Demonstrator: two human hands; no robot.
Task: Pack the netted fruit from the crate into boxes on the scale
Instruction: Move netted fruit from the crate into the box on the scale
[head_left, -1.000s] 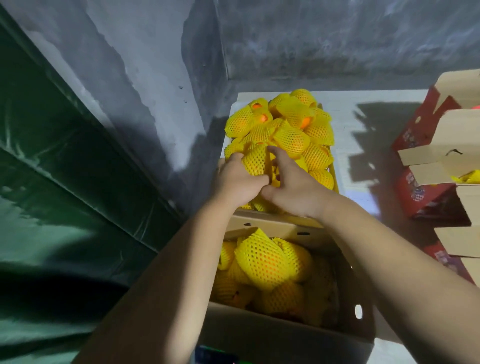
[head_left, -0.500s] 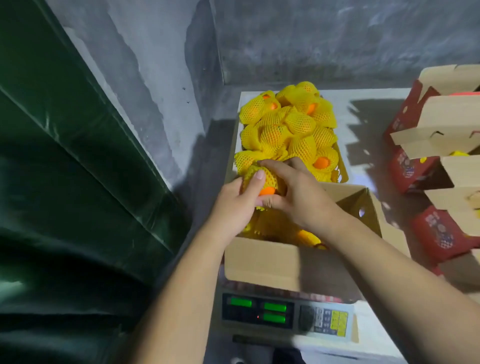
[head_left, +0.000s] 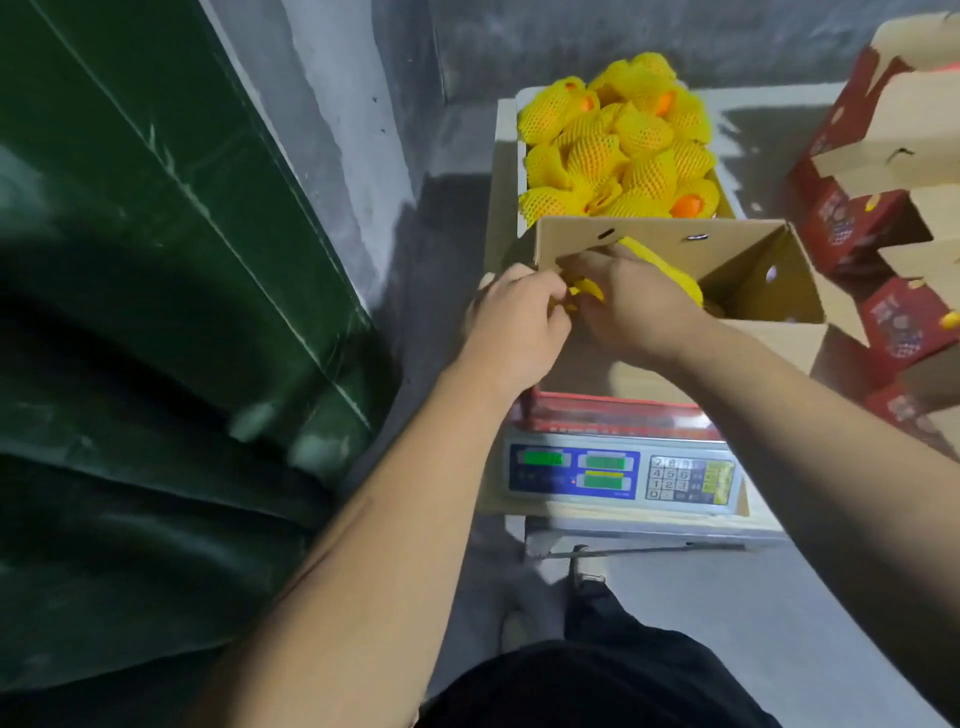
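Tarpaulin (head_left: 156, 312), dark green and creased, fills the whole left side of my view, against a grey concrete wall (head_left: 353, 130). To the right stands a stack of red printed cartons (head_left: 883, 228) with brown flaps raised, several of them overlapping.

Straight ahead, the crate (head_left: 521, 156) sits at the far end of the white table (head_left: 769, 98), heaped above its rim with netted fruit (head_left: 618, 150); yellow foam mesh covers each piece, and orange skin shows through at a few open ends. Just in front of it, touching or nearly so, the open cardboard box (head_left: 753, 280) stands on the scale (head_left: 623, 475), its far flap upright and its red printed base visible at the bottom edge. The scale's front panel shows three green displays and a keypad; the figures are too blurred to read.

Both my forearms reach in over the box's near left corner. My left hand (head_left: 514, 325) is at the box's left edge, fingers curled onto a bit of yellow netting. My right hand (head_left: 631, 304) is inside the box opening, fingers curled down onto one netted piece (head_left: 670, 270), which lies within the box behind my knuckles. The two hands meet on the yellow mesh between them; whether they grip the same fruit I cannot tell.

Below, my dark clothing (head_left: 597, 686) shows at the frame's lower edge.
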